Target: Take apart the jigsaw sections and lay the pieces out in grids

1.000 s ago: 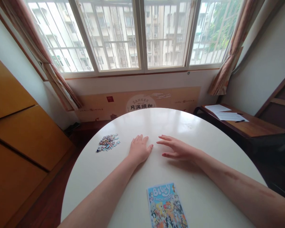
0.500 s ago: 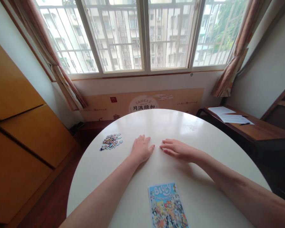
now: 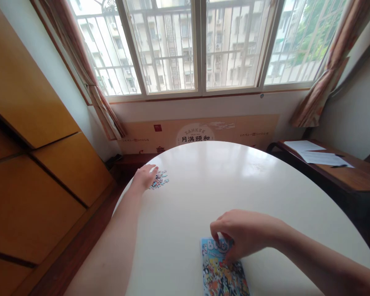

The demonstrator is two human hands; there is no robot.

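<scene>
My left hand (image 3: 145,176) reaches over the heap of small jigsaw puzzle pieces (image 3: 160,180) on the left of the round white table (image 3: 179,201). It covers the heap's left part, with the thumb held away from the fingers. Near the front of the table lies a blue picture card (image 3: 223,273) printed with "BLUEY" and many cartoon dogs. Just above its top edge hovers my right hand (image 3: 243,232), fingers bent downward and thumb apart from them. Part of the card's title is hidden behind that hand. Nothing shows held in either hand.
A brown side table (image 3: 354,176) at the right carries white papers (image 3: 322,158) and a dark pen (image 3: 339,166). Wooden cabinets (image 3: 58,172) stand on the left. Behind the table are a low wall with a printed banner (image 3: 231,133) and a barred window (image 3: 169,49).
My left hand has moved left from the table's middle onto the puzzle pieces. My right hand has come back toward me, over the picture card. The view has shifted slightly left.
</scene>
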